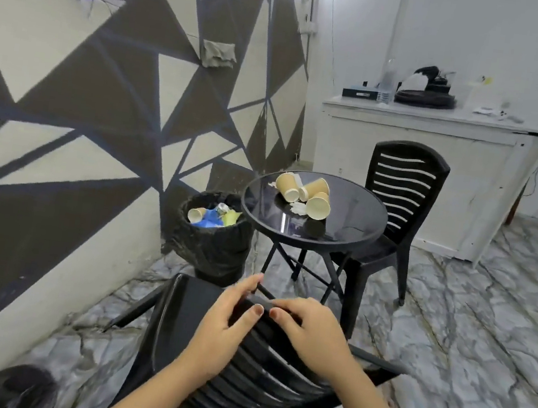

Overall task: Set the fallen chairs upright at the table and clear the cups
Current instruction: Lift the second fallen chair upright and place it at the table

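Note:
A black plastic chair (pixel 180 336) lies tipped on the floor in the foreground, its slatted back towards me. My left hand (pixel 230 323) and my right hand (pixel 308 334) both grip an edge of this fallen chair, thumbs almost meeting. Behind it stands a round black glass-topped table (pixel 355 216) with three tan paper cups (pixel 304 191) lying on their sides. A second black chair (pixel 400 194) stands upright behind the table.
A black-bagged bin (pixel 216 248) with a paper cup and other rubbish sits left of the table against the patterned wall. A white counter (pixel 424 146) with clutter runs along the back wall. Marbled floor spreads open to the right.

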Demonstrator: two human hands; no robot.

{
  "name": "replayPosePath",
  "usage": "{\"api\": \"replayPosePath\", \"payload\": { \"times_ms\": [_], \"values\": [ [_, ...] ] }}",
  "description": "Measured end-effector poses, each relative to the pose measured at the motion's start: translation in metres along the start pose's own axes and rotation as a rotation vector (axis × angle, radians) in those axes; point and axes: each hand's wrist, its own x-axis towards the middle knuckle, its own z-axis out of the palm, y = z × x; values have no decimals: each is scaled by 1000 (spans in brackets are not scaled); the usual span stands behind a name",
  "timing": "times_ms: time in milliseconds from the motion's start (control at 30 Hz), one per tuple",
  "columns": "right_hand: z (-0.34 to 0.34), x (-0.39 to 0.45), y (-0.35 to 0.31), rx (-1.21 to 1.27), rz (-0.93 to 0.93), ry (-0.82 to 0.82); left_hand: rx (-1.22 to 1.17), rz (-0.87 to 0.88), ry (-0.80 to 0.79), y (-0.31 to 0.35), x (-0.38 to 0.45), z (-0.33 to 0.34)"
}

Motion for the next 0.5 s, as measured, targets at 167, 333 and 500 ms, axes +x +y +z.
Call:
{"api": "replayPosePath", "payload": {
  "times_ms": [167, 333, 500],
  "values": [
    [23, 0, -54, 135, -21, -114, 156, 82, 206, -4, -22, -46],
    [28, -16, -51, 145, 109, -146, 148, -13, 131, -18, -37, -103],
    [28, -24, -48, 197, 157, -154, 129, -64, 238, -28, -44, -132]
  ]
}}
